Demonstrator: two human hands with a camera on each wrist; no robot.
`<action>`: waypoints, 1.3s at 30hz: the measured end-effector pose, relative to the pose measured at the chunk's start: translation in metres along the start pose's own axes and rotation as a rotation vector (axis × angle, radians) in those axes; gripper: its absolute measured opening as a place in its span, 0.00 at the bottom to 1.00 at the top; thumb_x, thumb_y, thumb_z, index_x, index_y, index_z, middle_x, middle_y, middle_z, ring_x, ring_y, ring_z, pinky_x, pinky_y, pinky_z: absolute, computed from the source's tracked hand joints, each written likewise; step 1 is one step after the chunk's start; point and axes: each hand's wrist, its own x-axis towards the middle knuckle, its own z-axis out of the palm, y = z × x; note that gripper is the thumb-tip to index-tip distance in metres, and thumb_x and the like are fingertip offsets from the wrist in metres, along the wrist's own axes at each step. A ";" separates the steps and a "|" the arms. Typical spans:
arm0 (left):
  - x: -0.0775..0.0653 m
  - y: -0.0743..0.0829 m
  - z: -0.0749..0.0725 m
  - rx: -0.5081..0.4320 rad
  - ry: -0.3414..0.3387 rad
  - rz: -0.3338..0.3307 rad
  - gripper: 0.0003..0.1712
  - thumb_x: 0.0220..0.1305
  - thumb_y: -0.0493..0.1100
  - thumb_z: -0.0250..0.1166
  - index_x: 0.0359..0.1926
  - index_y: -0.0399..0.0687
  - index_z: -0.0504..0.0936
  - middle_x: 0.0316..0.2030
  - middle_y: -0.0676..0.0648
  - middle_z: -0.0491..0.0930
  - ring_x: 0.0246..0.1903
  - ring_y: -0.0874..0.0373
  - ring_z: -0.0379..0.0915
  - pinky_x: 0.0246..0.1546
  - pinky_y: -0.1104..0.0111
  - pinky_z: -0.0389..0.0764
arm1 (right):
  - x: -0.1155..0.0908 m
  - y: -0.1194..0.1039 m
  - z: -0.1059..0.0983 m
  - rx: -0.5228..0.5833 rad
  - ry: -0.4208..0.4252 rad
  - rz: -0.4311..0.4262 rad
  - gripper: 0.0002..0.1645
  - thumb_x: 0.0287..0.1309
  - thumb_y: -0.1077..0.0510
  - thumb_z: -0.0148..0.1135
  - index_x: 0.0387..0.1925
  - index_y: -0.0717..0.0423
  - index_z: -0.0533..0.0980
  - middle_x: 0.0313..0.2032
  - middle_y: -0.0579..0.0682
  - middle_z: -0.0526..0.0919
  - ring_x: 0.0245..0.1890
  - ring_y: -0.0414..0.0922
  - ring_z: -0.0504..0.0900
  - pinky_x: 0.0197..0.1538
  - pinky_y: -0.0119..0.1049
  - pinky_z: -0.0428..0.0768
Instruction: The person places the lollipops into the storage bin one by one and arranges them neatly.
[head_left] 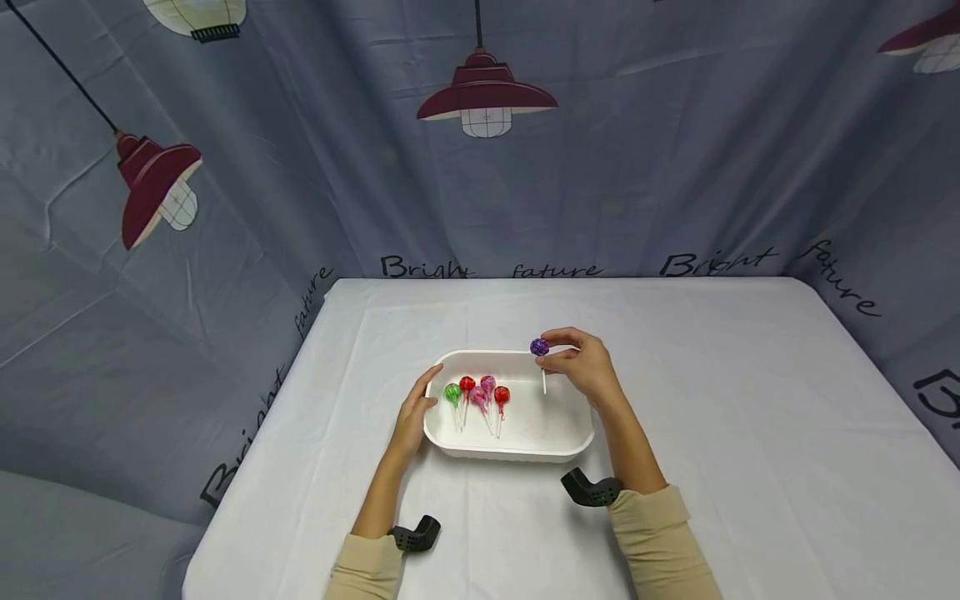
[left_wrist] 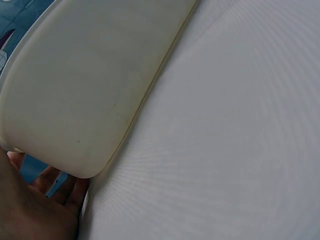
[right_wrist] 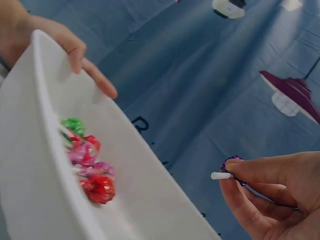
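In the head view, a purple-wrapped lollipop (head_left: 539, 347) is pinched between the thumb and fingers of my right hand (head_left: 581, 360). Its white stick (right_wrist: 220, 175) points down in the head view, over the right part of a white tray (head_left: 543, 429). My left hand (head_left: 411, 415) grips the tray's left end at the rim; the left wrist view has its fingers (left_wrist: 75, 192) against the outer wall. Inside the tray's left half lie several lollipops: a green one (head_left: 452, 392), red ones (head_left: 502, 394) and pink ones (head_left: 478, 396), sticks toward me.
Under the tray is a table with a white cloth (head_left: 750, 400). A grey-blue curtain (head_left: 637, 167) printed with lamps and lettering hangs around its back and sides. Black wrist mounts (head_left: 591, 488) sit at both sleeves.
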 end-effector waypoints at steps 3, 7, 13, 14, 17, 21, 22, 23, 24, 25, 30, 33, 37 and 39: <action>0.001 -0.001 0.000 -0.011 -0.003 -0.006 0.32 0.60 0.27 0.40 0.67 0.41 0.59 0.69 0.44 0.52 0.68 0.54 0.42 0.67 0.61 0.44 | 0.000 0.004 0.009 0.001 0.008 0.009 0.25 0.47 0.66 0.68 0.50 0.62 0.73 0.46 0.59 0.77 0.31 0.47 0.83 0.43 0.48 0.80; 0.002 -0.006 -0.001 -0.009 -0.002 -0.006 0.32 0.61 0.28 0.40 0.68 0.44 0.60 0.69 0.46 0.53 0.68 0.57 0.42 0.67 0.63 0.45 | 0.000 0.011 0.019 -0.045 0.022 0.030 0.24 0.46 0.66 0.68 0.48 0.62 0.74 0.44 0.59 0.78 0.30 0.47 0.84 0.41 0.48 0.80; 0.001 -0.001 0.000 -0.007 -0.002 -0.002 0.32 0.60 0.27 0.41 0.67 0.41 0.60 0.69 0.43 0.53 0.68 0.55 0.41 0.67 0.62 0.43 | 0.005 0.024 0.032 -0.107 0.020 0.044 0.22 0.43 0.67 0.69 0.44 0.62 0.76 0.40 0.58 0.80 0.27 0.45 0.84 0.38 0.46 0.82; 0.000 -0.001 0.000 -0.008 -0.003 -0.002 0.32 0.60 0.27 0.41 0.67 0.41 0.60 0.69 0.43 0.53 0.68 0.55 0.41 0.67 0.62 0.43 | 0.005 0.026 0.034 -0.113 0.020 0.050 0.21 0.43 0.67 0.70 0.43 0.62 0.76 0.39 0.58 0.80 0.27 0.45 0.83 0.37 0.45 0.82; 0.001 -0.002 0.000 -0.012 -0.004 0.002 0.32 0.60 0.27 0.40 0.67 0.40 0.60 0.69 0.42 0.52 0.69 0.54 0.40 0.67 0.61 0.43 | 0.007 0.030 0.039 -0.136 0.015 0.048 0.21 0.42 0.69 0.69 0.43 0.63 0.76 0.38 0.59 0.80 0.25 0.43 0.82 0.34 0.43 0.82; 0.001 0.000 0.000 -0.012 -0.002 -0.006 0.32 0.60 0.27 0.40 0.67 0.39 0.59 0.69 0.42 0.52 0.68 0.52 0.41 0.67 0.59 0.43 | 0.007 0.034 0.042 -0.112 0.001 0.020 0.22 0.39 0.73 0.69 0.42 0.68 0.76 0.37 0.62 0.79 0.24 0.43 0.80 0.31 0.38 0.82; 0.001 0.000 0.000 -0.013 -0.001 -0.010 0.32 0.60 0.27 0.40 0.67 0.39 0.59 0.69 0.42 0.52 0.68 0.52 0.41 0.67 0.58 0.44 | 0.008 0.035 0.042 -0.101 -0.004 0.011 0.22 0.38 0.74 0.68 0.41 0.70 0.75 0.36 0.62 0.78 0.24 0.44 0.79 0.31 0.37 0.82; 0.001 0.001 0.000 -0.013 -0.001 -0.011 0.32 0.60 0.27 0.40 0.67 0.39 0.59 0.69 0.42 0.52 0.68 0.52 0.41 0.67 0.58 0.44 | 0.009 0.035 0.043 -0.091 -0.006 0.004 0.22 0.37 0.75 0.68 0.41 0.71 0.75 0.36 0.63 0.78 0.23 0.44 0.79 0.30 0.36 0.82; 0.001 0.001 0.000 -0.011 0.001 -0.011 0.32 0.60 0.27 0.40 0.67 0.39 0.59 0.69 0.42 0.52 0.68 0.51 0.41 0.67 0.58 0.44 | 0.009 0.036 0.043 -0.090 -0.011 -0.006 0.22 0.37 0.75 0.68 0.40 0.72 0.75 0.35 0.63 0.78 0.23 0.44 0.79 0.29 0.35 0.82; 0.001 0.001 0.000 -0.013 0.002 -0.010 0.32 0.60 0.27 0.40 0.67 0.39 0.59 0.69 0.41 0.52 0.68 0.51 0.41 0.67 0.58 0.44 | 0.010 0.037 0.044 -0.090 -0.016 -0.014 0.22 0.37 0.76 0.68 0.40 0.72 0.75 0.35 0.64 0.78 0.23 0.44 0.79 0.29 0.35 0.82; 0.001 0.003 0.000 0.007 0.004 -0.011 0.32 0.60 0.27 0.41 0.67 0.40 0.60 0.69 0.42 0.52 0.69 0.53 0.41 0.67 0.60 0.43 | 0.012 0.040 0.045 -0.119 -0.033 -0.015 0.21 0.36 0.77 0.68 0.38 0.72 0.75 0.33 0.64 0.78 0.23 0.46 0.79 0.27 0.35 0.82; 0.001 0.004 0.000 0.011 0.008 -0.013 0.32 0.61 0.27 0.41 0.67 0.41 0.60 0.69 0.42 0.52 0.68 0.53 0.41 0.67 0.61 0.44 | 0.012 0.042 0.046 -0.166 -0.030 -0.007 0.20 0.35 0.77 0.68 0.37 0.71 0.75 0.32 0.63 0.78 0.23 0.48 0.79 0.25 0.35 0.81; 0.000 0.004 0.000 0.017 0.006 -0.018 0.31 0.61 0.28 0.41 0.67 0.41 0.60 0.69 0.42 0.52 0.68 0.53 0.41 0.67 0.61 0.43 | 0.010 0.043 0.047 -0.211 -0.026 0.012 0.21 0.33 0.78 0.68 0.36 0.71 0.75 0.30 0.62 0.78 0.20 0.46 0.79 0.23 0.34 0.80; -0.001 0.005 0.000 0.019 0.000 -0.026 0.31 0.61 0.28 0.41 0.67 0.41 0.59 0.69 0.43 0.52 0.69 0.53 0.40 0.67 0.60 0.43 | 0.010 0.043 0.047 -0.224 -0.031 0.023 0.21 0.32 0.78 0.69 0.36 0.71 0.75 0.29 0.61 0.78 0.18 0.45 0.78 0.22 0.33 0.80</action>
